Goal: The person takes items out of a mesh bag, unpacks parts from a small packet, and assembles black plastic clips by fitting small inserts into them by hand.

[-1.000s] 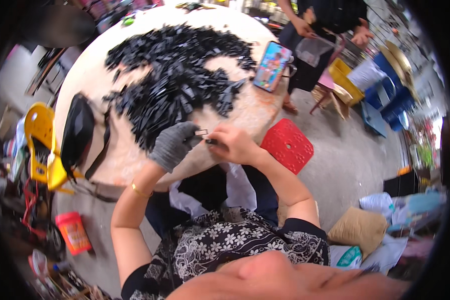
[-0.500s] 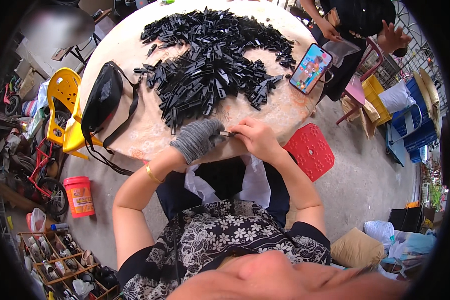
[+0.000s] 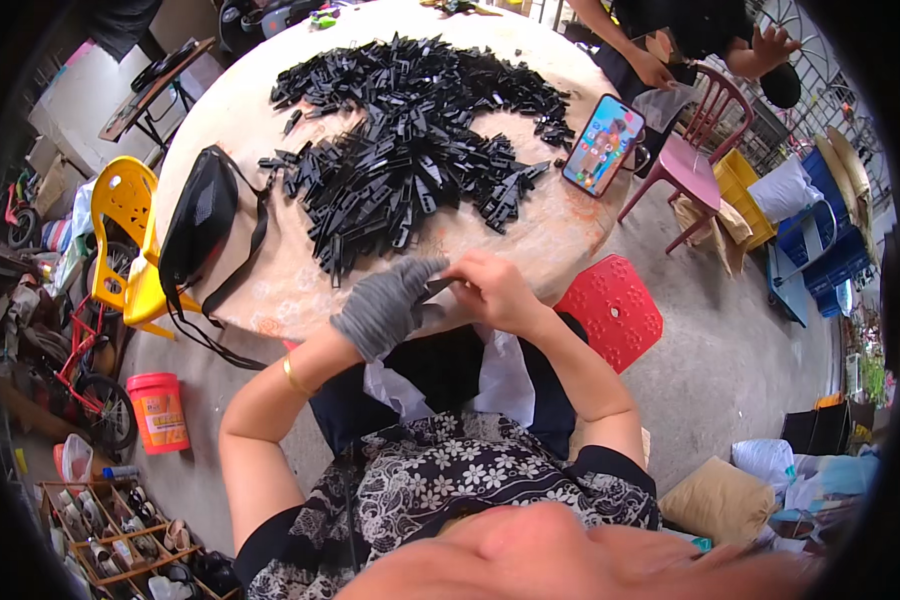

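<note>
My left hand [image 3: 388, 303], in a grey knit glove, and my bare right hand [image 3: 492, 292] meet at the near edge of a round pale table [image 3: 270, 290]. Between their fingertips they pinch a small dark plastic piece [image 3: 438, 288], mostly hidden by the fingers. Just beyond the hands lies a big heap of black plastic parts [image 3: 410, 150] spread over the tabletop. A white plastic bag [image 3: 500, 375] hangs open in my lap below the hands.
A black shoulder bag [image 3: 198, 225] lies on the table's left. A phone [image 3: 603, 145] stands propped at the right edge. Another person's hands [image 3: 660, 70] work at the far side. Red stool [image 3: 615, 310], pink chair [image 3: 695, 165], yellow chair [image 3: 125, 245], orange bucket [image 3: 158, 412] surround the table.
The view has shifted, so the table sits lower and more to the right in the picture. Both hands stay together at the table edge on the small piece.
</note>
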`<control>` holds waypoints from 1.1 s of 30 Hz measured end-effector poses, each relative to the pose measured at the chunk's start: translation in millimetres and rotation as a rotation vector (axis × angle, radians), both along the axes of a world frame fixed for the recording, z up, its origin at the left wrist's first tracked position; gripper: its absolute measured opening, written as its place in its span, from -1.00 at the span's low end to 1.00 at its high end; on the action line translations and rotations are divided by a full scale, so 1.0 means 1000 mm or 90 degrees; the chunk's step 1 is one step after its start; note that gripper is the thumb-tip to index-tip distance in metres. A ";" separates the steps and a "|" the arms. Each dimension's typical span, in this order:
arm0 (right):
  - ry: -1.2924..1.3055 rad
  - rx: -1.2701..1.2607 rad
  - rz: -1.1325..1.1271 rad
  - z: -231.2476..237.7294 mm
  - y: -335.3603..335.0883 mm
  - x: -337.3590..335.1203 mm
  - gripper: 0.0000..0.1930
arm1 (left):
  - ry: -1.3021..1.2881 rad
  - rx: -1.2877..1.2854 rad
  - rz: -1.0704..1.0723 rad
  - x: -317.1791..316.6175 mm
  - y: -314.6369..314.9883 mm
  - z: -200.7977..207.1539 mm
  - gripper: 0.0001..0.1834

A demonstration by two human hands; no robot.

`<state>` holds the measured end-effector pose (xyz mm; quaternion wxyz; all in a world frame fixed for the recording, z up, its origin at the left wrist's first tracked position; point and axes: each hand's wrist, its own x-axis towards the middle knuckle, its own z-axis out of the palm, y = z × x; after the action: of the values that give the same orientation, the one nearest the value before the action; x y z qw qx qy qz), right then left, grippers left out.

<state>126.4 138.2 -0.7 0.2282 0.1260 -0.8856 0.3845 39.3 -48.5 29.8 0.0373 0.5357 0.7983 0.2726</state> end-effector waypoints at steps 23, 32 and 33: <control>0.032 0.026 0.016 -0.006 0.008 -0.004 -0.85 | 0.056 -0.120 -0.025 -0.015 -0.001 0.002 -0.73; 0.046 0.061 0.001 -0.006 0.006 -0.003 -0.85 | 0.091 -0.212 -0.023 -0.010 0.008 0.010 -0.75; 0.046 0.060 0.001 -0.005 0.006 -0.002 -0.85 | 0.094 -0.215 -0.018 -0.010 0.008 0.011 -0.75</control>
<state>124.0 143.7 -6.1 0.2537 0.1510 -0.8936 0.3380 29.4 -40.9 40.4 0.0716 0.5516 0.8257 0.0940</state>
